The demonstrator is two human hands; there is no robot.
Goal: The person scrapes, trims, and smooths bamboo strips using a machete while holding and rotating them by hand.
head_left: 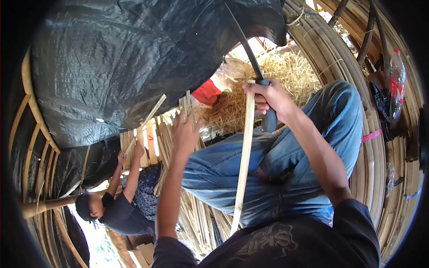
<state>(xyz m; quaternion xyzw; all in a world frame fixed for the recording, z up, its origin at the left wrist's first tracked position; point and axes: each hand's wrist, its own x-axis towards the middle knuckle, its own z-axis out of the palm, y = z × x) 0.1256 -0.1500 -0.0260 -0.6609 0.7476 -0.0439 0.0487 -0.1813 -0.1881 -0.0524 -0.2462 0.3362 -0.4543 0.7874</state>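
My right hand (273, 99) is closed round the dark handle of a long-bladed machete (245, 42), its blade pointing up and away. The same hand also pins the top of a pale bamboo strip (245, 161) under the thumb. The strip hangs down across my lap towards my shirt. Off to the left, my left hand (185, 134) is raised with its fingers apart and slightly blurred, and I see nothing in it. Just behind its fingertips stand the ends of several split bamboo strips (187, 103).
Another person (129, 210) at the left holds up a bamboo strip (154, 109) with both hands. A black tarp (103, 67) hangs ahead. Straw-like shavings (286, 73) lie beyond my knees. Bundled bamboo (324, 47) curves along the right, near a plastic bottle (397, 87).
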